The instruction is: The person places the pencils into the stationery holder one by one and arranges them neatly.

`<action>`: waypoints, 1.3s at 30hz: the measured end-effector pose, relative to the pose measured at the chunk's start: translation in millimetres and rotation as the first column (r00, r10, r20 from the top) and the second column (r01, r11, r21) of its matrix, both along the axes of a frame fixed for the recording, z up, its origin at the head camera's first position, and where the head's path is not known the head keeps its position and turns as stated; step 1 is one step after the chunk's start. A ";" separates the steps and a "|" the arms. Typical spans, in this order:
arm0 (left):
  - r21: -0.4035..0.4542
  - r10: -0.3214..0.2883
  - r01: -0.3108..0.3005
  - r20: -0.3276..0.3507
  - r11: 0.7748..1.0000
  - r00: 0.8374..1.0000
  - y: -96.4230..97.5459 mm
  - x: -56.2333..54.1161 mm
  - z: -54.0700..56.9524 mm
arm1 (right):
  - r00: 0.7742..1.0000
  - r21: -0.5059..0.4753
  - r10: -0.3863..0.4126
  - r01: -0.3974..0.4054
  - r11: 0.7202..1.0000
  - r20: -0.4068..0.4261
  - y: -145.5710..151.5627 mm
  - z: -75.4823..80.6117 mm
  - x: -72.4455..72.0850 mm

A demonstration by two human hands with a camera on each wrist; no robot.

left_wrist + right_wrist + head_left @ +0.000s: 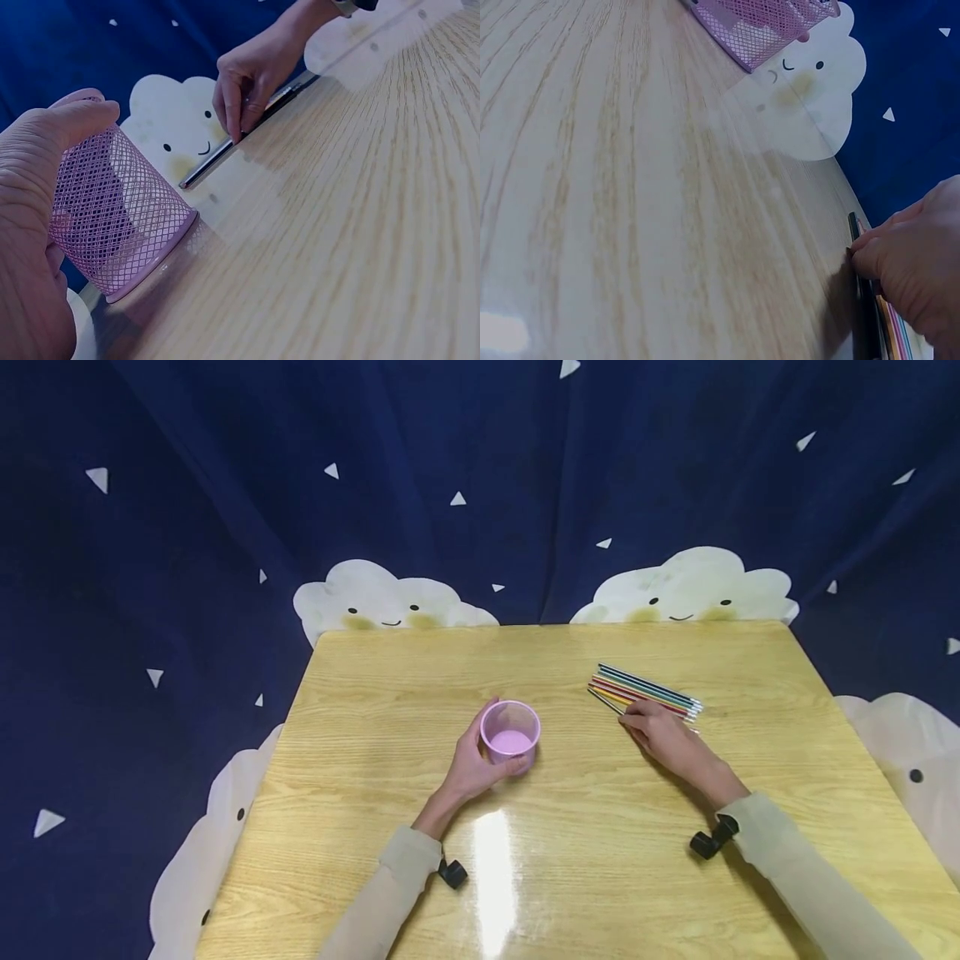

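Note:
A pink mesh pen holder (512, 743) stands upright on the wooden table, and my left hand (474, 766) grips it around its side from the left. In the left wrist view my thumb crosses the mesh wall (131, 202) near the rim. Over to the right, several colored pencils (645, 687) lie side by side in a slanted row. My right hand (666, 739) is at the near side of that row, pinching a dark pencil (603, 700) between thumb and fingertips. This pencil (865, 322) still lies on or close to the tabletop; the hand covers part of it.
The light wooden table (360, 710) reaches to a dark blue curtain (420, 460) with white triangles and cloud shapes behind it. A bright reflection lies on the tabletop between my forearms. Small black devices (453, 873) sit at both wrists.

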State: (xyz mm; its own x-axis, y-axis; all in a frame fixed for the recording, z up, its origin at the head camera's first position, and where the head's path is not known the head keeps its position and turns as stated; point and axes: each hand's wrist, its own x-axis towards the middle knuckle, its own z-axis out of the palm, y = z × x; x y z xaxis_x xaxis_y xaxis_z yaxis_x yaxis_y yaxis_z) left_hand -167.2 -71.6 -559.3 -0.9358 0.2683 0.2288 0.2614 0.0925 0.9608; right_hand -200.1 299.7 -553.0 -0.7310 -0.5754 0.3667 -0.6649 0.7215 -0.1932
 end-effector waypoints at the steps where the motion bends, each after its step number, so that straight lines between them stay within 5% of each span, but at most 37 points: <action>1: 0.003 0.001 -0.001 0.002 1.000 1.000 0.2 -0.1 -0.1 | 1.000 0.005 -0.001 0.001 1.000 -0.003 -0.2 0.7 -0.1; 11: 0.050 -0.016 0.015 0.023 0.999 1.000 1.4 4.5 14.6 | 0.998 0.076 -0.044 0.041 0.996 0.039 -1.9 7.8 1.2; 17: 0.024 0.000 0.000 0.005 1.000 1.000 1.8 -1.1 -0.7 | 0.999 0.110 -0.042 0.044 0.993 -0.021 0.5 6.3 4.7; 28: -0.013 -0.002 0.002 -0.019 1.000 1.000 0.1 -1.3 0.0 | 1.000 0.091 0.020 -0.019 0.996 -0.018 11.2 -0.4 13.2; 39: -0.012 0.005 -0.005 -0.001 1.000 1.000 1.8 0.2 -1.1 | 1.000 0.108 -0.013 0.013 0.994 0.000 11.0 -3.5 14.1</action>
State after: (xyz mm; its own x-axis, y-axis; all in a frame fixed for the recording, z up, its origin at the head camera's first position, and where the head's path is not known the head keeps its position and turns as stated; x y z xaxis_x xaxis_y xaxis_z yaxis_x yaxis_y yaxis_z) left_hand -167.1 -69.8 -560.4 -0.9369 0.2667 0.2261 0.2616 0.1052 0.9594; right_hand -186.0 310.7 -556.5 -0.7388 -0.6024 0.3022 -0.6555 0.7465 -0.1143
